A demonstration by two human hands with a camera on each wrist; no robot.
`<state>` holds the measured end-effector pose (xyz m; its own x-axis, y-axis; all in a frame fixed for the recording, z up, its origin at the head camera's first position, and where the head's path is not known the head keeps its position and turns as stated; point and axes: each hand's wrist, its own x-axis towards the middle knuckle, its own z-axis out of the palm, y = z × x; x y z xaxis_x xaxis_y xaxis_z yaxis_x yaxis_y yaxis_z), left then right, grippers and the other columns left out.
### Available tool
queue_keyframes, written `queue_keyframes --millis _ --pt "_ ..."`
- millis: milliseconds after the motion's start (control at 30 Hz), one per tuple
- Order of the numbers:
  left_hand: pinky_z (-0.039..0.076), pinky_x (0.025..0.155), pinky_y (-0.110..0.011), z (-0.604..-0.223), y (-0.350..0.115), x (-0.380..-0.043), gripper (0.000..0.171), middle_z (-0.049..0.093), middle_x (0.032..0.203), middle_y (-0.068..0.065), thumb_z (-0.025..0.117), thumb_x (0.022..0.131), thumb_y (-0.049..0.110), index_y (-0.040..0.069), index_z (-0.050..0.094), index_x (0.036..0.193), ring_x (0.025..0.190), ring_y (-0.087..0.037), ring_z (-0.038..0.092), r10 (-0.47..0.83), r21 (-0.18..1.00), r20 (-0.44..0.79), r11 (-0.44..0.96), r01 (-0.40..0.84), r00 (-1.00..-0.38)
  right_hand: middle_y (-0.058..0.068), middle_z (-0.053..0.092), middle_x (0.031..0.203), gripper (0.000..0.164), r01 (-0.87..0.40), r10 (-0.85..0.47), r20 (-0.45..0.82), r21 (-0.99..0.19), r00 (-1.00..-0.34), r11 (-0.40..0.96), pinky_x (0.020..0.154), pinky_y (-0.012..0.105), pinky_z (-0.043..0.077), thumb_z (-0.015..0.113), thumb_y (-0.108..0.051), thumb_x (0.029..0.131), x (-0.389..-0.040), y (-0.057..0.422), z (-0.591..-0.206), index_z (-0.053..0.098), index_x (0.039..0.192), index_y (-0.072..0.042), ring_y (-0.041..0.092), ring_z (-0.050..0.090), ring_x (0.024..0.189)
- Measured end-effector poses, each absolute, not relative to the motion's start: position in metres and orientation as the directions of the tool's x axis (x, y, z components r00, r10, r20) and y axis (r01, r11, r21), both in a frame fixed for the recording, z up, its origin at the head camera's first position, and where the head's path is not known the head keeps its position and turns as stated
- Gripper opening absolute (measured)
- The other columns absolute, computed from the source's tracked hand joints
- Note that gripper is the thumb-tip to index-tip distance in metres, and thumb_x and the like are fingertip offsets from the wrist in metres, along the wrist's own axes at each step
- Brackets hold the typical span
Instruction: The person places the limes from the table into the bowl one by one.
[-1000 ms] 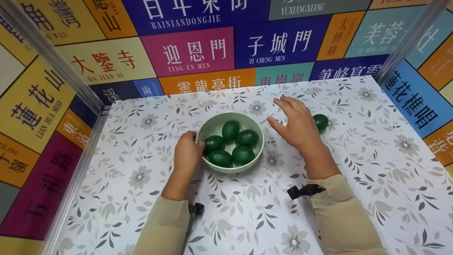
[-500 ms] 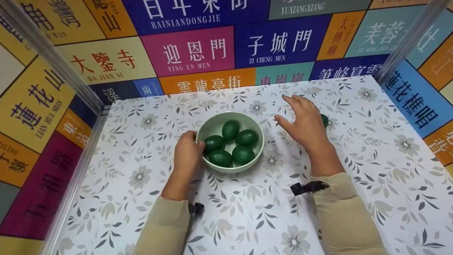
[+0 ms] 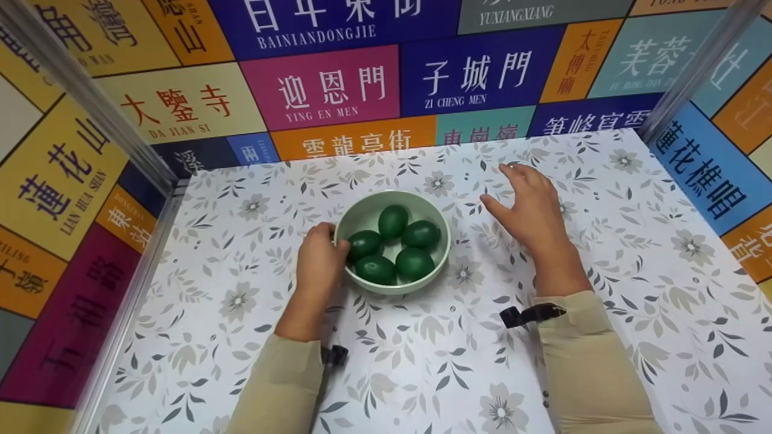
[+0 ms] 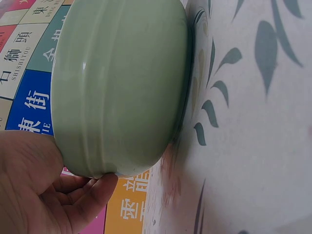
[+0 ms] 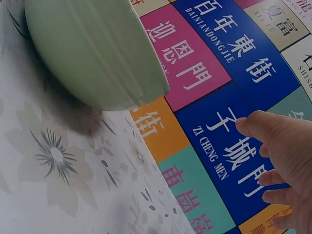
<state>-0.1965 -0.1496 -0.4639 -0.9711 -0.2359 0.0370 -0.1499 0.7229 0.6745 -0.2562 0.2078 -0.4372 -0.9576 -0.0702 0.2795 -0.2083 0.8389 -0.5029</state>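
A pale green bowl [image 3: 392, 288] stands on the table with several glossy, dark green egg-shaped objects [image 3: 415, 264] in a ring inside it. My left hand [image 3: 321, 256] grips the bowl's left side, its thumb at the rim. From the left wrist view, the same hand [image 4: 44, 190] shows its fingers against the bowl's outer wall [image 4: 117, 87]. Raised to the right of the bowl, my right hand [image 3: 531, 208] is apart from it, fingers spread and loosely bent, nothing in them. The right wrist view shows that hand [image 5: 285, 156] beyond the bowl [image 5: 97, 53].
White cloth with grey leaves and flowers covers the table [image 3: 241, 361]. Behind it rises a wall of coloured signs [image 3: 338, 84], with side panels at left [image 3: 60, 181] and right [image 3: 705, 169]. Metal posts [image 3: 120, 114] mark the corners.
My right hand has drifted right, away from the bowl. A lone dark green egg-shaped object, visible beside it earlier, is now hidden behind it. My left hand and the bowl stay put.
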Motion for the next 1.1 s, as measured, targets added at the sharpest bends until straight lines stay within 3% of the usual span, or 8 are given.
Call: queue_keyframes --millis 600,1100 --pt "0.052 0.095 -0.045 -0.465 -0.15 -0.197 0.026 0.067 0.109 -0.015 0.063 0.093 0.013 0.002 0.067 0.117 0.103 -0.031 0.065 -0.231 0.656 0.051 0.742 -0.142 -0.972 0.026 0.044 0.154 0.069 -0.104 0.011 0.208 -0.536 -0.978 0.838 0.122 0.061 0.027 0.069 -0.038 0.097 -0.267 0.234 -0.457 0.046 0.155 -0.008 0.048 0.038 0.144" --pt "0.052 0.096 -0.045 -0.465 -0.15 -0.197 0.029 0.068 0.113 -0.016 0.062 0.094 0.013 0.001 0.067 0.12 0.104 -0.032 0.065 -0.23 0.67 0.039 0.728 -0.146 -0.972 0.025 0.039 0.158 0.076 -0.051 0.045 0.155 -0.565 -0.987 0.823 0.122 0.063 0.025 0.066 -0.047 0.098 -0.269 0.244 -0.463 0.04 0.159 -0.011 0.048 0.033 0.148"
